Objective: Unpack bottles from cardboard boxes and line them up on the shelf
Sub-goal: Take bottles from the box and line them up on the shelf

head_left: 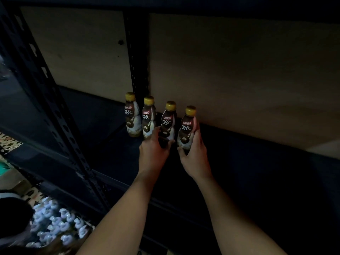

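The left hand [154, 148] is gripping the lower part of the third bottle [167, 124], with the thumb lying across the front of its label and the other fingers going around the dark side of it. The right hand [193, 153] is holding the fourth bottle [186, 129], the thumb curling under the base at the left and the fingers wrapping the right side up to the shoulder of the bottle. Both bottles are standing upright or almost upright on the dark shelf board [248, 162], close to each other but with a small gap between them, and I cannot tell if their bases are fully resting on the board. Both forearms are reaching in from the bottom of the view. To the left of the held bottles, the second bottle [148, 118] and the first bottle [132, 116] are standing free, so the four are making one row along the back of the shelf, all with gold caps and brown labels facing forward. The first bottle is standing in front of the dark perforated back post [137, 52], and pale brown back panels [239, 80] are rising behind the row. A slanted perforated front post [46, 92] is crossing the left side. In the lower left corner, below the shelf, a group of bottles with pale caps [57, 225] is sitting, blurred, beside a patterned floor [11, 142].
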Motion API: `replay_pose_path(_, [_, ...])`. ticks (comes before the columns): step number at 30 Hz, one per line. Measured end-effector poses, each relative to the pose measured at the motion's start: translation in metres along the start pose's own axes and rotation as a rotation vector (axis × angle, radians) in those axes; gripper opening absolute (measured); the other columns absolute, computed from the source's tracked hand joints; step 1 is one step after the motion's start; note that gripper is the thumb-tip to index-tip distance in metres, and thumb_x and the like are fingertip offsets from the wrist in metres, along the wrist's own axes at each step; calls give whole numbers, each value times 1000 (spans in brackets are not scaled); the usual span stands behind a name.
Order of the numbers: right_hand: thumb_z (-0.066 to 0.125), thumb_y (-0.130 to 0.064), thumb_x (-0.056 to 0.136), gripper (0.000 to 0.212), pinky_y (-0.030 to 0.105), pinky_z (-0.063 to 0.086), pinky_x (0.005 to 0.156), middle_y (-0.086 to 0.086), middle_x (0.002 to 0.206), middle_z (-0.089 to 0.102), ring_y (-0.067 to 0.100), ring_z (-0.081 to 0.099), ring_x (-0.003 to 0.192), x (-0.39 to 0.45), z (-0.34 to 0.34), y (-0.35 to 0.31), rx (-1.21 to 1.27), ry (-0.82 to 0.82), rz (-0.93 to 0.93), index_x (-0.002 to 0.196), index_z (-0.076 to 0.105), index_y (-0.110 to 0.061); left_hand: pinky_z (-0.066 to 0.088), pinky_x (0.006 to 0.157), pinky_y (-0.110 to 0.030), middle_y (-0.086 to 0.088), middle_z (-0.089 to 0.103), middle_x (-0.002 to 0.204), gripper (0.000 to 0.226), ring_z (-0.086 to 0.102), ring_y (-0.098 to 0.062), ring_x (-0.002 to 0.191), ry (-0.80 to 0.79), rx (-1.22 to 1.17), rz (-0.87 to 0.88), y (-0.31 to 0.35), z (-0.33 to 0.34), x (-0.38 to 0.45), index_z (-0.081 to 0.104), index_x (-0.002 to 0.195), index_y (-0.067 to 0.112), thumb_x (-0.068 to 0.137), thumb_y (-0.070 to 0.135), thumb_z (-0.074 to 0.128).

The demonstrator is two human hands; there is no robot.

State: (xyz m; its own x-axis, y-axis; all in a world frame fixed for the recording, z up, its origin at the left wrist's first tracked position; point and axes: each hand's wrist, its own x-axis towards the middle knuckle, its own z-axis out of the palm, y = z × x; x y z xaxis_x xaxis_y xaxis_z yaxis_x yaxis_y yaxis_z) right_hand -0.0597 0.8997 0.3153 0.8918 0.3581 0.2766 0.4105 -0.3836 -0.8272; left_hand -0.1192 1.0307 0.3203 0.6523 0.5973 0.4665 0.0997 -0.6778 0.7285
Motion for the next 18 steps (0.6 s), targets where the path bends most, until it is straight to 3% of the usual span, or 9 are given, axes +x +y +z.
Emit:
replay_pose_path(12, [70,-8,91,100,22,34,105,0,161,34,14,39,144,2,0,0,11,-20,1,161,3,-30,58,90,-37,2,76,110,52,71,-16,105,5,3,-4,0,0,1,61,132,23,84,29,82])
replay_pose_path(18, [70,-9,90,103,24,34,108,2,162,33,17,38,146,4,1,3,21,-19,23,161,-1,-31,56,88,-30,6,75,109,50,71,-13,104,13,0,-16,-1,0,1,62,129,26,84,32,82])
